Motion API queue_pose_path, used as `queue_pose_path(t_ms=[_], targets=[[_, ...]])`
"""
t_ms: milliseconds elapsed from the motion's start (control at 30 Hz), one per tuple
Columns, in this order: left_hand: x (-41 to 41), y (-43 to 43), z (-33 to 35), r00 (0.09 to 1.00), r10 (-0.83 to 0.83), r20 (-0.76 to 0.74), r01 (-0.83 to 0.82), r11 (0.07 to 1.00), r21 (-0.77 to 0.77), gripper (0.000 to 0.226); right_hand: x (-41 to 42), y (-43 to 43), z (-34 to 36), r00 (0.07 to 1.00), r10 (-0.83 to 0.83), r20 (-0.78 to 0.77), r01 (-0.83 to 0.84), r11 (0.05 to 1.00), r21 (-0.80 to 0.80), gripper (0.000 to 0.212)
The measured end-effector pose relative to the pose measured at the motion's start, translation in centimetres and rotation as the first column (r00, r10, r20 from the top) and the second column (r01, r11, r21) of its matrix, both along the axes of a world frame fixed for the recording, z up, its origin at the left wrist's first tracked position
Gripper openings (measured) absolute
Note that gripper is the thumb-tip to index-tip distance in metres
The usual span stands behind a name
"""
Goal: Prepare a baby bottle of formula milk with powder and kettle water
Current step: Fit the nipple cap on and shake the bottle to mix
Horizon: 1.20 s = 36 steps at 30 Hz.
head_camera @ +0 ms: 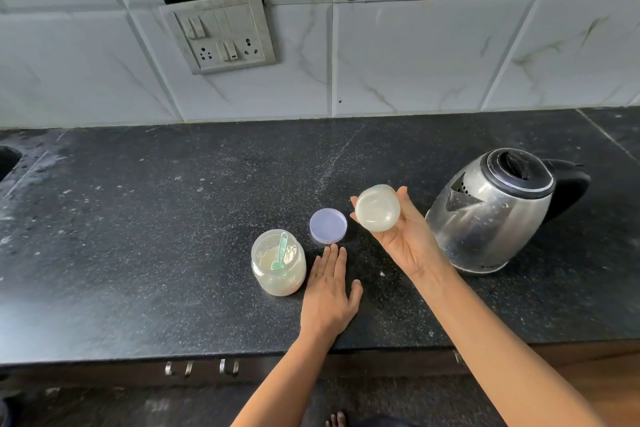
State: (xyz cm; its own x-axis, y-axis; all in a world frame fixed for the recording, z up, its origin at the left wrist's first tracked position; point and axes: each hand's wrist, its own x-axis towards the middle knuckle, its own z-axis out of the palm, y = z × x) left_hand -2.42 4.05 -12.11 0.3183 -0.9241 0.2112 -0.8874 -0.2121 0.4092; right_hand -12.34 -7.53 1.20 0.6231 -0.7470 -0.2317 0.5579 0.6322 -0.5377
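My right hand [403, 236] holds a baby bottle [377, 207] of milky liquid above the black counter, its round base turned toward me; the top end is hidden behind it. My left hand [329, 291] lies flat on the counter, palm down, fingers together, holding nothing. Just left of it stands an open clear jar of formula powder [278, 262] with a green scoop [281, 255] inside. The jar's pale purple lid [328, 225] lies on the counter beyond my left fingertips. A steel kettle [498, 210] with a black lid and handle stands to the right of my right hand.
The black stone counter [173, 218] runs to a tiled wall with a switch and socket panel [221, 33]. A sink edge [7, 159] shows at far left. Drawer handles [201, 367] sit below the counter's front edge.
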Motion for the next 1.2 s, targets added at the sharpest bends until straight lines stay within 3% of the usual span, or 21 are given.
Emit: queue_pose_path(t_ms=[300, 400, 500, 533, 600, 700, 800, 967, 1067, 1200], targets=[[0.0, 0.0, 0.2, 1.0, -0.007, 0.001, 0.007, 1.0, 0.005, 0.064, -0.7, -0.2, -0.8, 0.997, 0.031, 0.071, -0.034, 0.999, 0.038, 0.058], [0.0, 0.0, 0.3, 1.0, -0.005, 0.008, 0.005, 1.0, 0.002, 0.064, -0.9, -0.2, -0.8, 0.989, 0.141, 0.043, -0.14, 0.99, -0.021, 0.1], [0.0, 0.0, 0.2, 1.0, -0.002, 0.005, 0.002, 1.0, -0.003, 0.064, -0.9, -0.9, -1.1, 0.992, 0.081, 0.093, -0.081, 0.997, -0.007, 0.09], [0.0, 0.0, 0.2, 1.0, -0.004, 0.002, 0.004, 1.0, 0.0, 0.064, -0.7, -0.7, -0.8, 0.988, 0.126, 0.09, -0.127, 0.992, 0.006, 0.088], [0.1, 0.0, 0.3, 1.0, -0.007, 0.007, 0.007, 1.0, 0.004, 0.064, -0.4, -0.6, -0.7, 0.979, 0.204, 0.007, -0.203, 0.979, -0.015, 0.105], [0.0, 0.0, 0.1, 1.0, -0.001, 0.009, 0.001, 1.0, -0.003, 0.065, -0.2, -0.8, -1.8, 0.992, 0.1, -0.072, -0.102, 0.994, -0.024, 0.129], [0.1, 0.1, 0.2, 1.0, -0.006, -0.003, 0.006, 1.0, 0.009, 0.066, -0.3, -0.2, -1.4, 0.975, 0.18, -0.127, -0.19, 0.979, -0.07, 0.131], [0.1, 0.1, 0.0, 1.0, -0.007, 0.004, 0.007, 1.0, 0.009, 0.065, -0.5, -0.1, -2.6, 0.984, 0.14, -0.109, -0.148, 0.987, -0.064, 0.124], [0.2, -0.1, 0.1, 1.0, -0.004, 0.005, 0.004, 1.0, -0.003, 0.064, -0.3, 0.1, -2.3, 0.97, 0.158, -0.183, -0.19, 0.967, -0.17, 0.113], [0.1, 0.1, 0.1, 1.0, -0.006, -0.007, 0.006, 1.0, 0.001, 0.066, -0.4, -0.2, -2.6, 0.98, 0.168, -0.109, -0.178, 0.98, -0.093, 0.128]])
